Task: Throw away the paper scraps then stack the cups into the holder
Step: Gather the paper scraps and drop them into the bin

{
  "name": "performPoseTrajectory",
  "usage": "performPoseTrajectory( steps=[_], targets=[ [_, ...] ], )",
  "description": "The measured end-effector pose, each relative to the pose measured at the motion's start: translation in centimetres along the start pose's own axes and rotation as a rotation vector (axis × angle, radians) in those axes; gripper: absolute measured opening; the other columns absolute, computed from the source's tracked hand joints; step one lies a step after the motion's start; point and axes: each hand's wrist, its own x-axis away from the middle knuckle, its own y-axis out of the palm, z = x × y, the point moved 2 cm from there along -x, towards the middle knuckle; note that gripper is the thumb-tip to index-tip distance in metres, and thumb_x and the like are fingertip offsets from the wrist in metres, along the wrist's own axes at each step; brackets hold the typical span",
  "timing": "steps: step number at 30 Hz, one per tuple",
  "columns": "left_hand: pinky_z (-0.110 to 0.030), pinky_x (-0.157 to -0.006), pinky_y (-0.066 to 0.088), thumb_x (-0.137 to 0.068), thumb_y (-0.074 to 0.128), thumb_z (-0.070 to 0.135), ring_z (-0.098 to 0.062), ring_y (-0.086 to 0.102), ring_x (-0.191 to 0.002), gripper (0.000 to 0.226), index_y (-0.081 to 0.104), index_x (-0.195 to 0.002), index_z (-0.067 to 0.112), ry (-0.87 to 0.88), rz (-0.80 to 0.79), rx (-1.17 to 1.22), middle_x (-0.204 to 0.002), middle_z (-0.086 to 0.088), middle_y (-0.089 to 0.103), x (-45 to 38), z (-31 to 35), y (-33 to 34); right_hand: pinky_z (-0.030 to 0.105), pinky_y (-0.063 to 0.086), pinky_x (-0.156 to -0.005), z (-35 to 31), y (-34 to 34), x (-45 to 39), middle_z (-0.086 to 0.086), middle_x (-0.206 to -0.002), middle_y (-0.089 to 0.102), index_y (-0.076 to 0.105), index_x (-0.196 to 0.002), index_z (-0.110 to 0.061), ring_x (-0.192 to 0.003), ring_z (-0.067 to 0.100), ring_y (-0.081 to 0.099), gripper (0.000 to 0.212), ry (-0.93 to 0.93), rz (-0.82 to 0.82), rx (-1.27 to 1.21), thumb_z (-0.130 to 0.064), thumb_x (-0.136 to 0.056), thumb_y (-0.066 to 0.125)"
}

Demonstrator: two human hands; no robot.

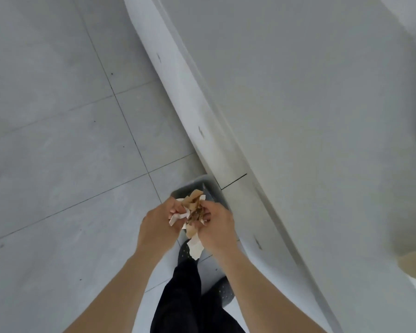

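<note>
A bunch of brown and white paper scraps (193, 212) is held between my two hands, low in the middle of the head view. My left hand (157, 223) grips the scraps from the left and my right hand (217, 230) from the right. One white scrap (195, 248) hangs below the hands. Directly beneath the hands stands a grey bin (197, 183) on the floor, mostly hidden by the hands and paper. No cups or holder are in view.
A grey tiled floor (58, 140) fills the left. A white counter (310, 92) with a long white front edge runs diagonally on the right, close to the bin. My dark trousers and perforated dark shoes (222, 292) stand below the hands.
</note>
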Motion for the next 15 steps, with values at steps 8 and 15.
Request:
performPoseTrajectory(
  steps=[8, 15],
  targets=[
    [-0.031, -0.067, 0.054, -0.086, 0.073, 0.016, -0.014, 0.066, -0.080, 0.029, 0.056, -0.080, 0.039, -0.066, -0.063, -0.010, -0.086, 0.014, 0.069, -7.4, -8.3, 8.6, 0.032, 0.059, -0.080, 7.2, 7.6, -7.2, -0.002, -0.092, 0.074, 0.073, -0.099, -0.016, -0.085, 0.015, 0.068, 0.015, 0.107, -0.044, 0.043, -0.011, -0.085, 0.073],
    [-0.040, -0.078, 0.057, -0.086, 0.076, 0.023, -0.019, 0.068, -0.088, 0.030, 0.053, -0.085, 0.043, -0.047, -0.102, -0.010, -0.094, 0.013, 0.068, -11.9, -11.5, 12.2, 0.040, 0.059, -0.089, 11.0, 11.6, -11.1, -0.002, -0.105, 0.073, 0.070, -0.116, -0.023, -0.096, 0.018, 0.069, 0.031, 0.165, -0.050, 0.034, -0.020, -0.085, 0.072]
  ],
)
